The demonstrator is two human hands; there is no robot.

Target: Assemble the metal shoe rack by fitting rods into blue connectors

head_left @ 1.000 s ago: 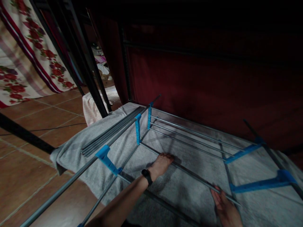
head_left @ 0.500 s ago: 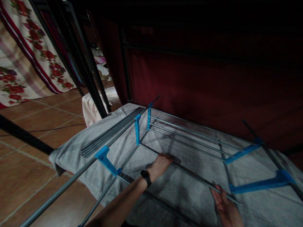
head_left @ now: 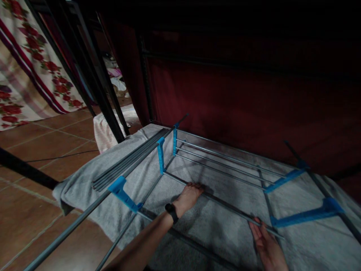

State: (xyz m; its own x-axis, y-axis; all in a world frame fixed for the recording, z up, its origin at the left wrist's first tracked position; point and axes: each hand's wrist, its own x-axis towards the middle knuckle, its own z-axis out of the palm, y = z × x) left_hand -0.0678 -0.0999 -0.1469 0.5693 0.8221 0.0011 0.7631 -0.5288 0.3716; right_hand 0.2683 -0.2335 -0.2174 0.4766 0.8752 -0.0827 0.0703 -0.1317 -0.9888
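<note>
- Left hand [head_left: 188, 195] lies palm down on thin metal rod [head_left: 225, 205], fingers curled over it, near rod's left end.
- Right hand [head_left: 266, 246] grips same rod from below, near its right end; fingers closed round it.
- Rod's long axis runs from upper left to lower right, betw. the 2 hands, just above grey towel [head_left: 214, 229].
- Rod's right end is close to blue plastic connector [head_left: 304, 216]; right hand is nearer to it.
- Loose rods bundle [head_left: 126, 162] lies well apart, at left.
- Free room on towel in front; dark red fabric wall [head_left: 239, 101] closes far side.
</note>
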